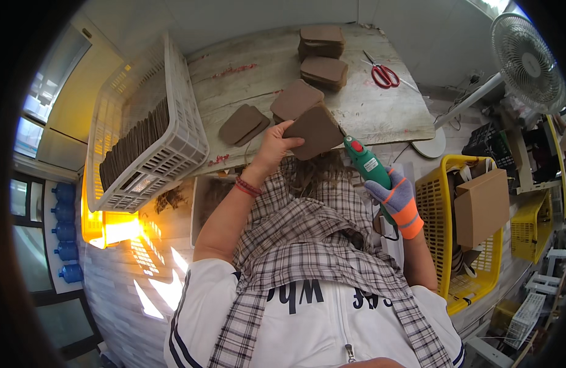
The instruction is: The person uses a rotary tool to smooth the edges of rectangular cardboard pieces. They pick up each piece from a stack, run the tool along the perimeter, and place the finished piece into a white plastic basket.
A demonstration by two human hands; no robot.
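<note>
We see the left grip (275, 145), a bare hand with a red bracelet (248, 187) at its wrist, pinched on the near left side of a flat brown piece (321, 134) with rounded corners. That piece is held above the near edge of the counter (264, 69), tilted, with its far part over another brown piece (297, 99). The right grip (396, 197), in a grey and orange glove, is closed around the body of a green handheld tool (370, 164). The tool's thin tip points at the right side of the held piece; from this angle we cannot be sure whether the two touch.

To the left of the held piece we find an overlapping pair of brown pieces (242, 125) on the counter. Farther back stand two stacks of similar pieces (323, 72), one behind the other, and to their right lie scissors (385, 76) with red handles. At the counter's left we see a white crate (183, 144) with a long row of brown pieces (136, 146) on edge. On the right are a yellow basket (434, 205) holding a cardboard box (481, 210), and, beyond it, a standing fan (527, 60).
</note>
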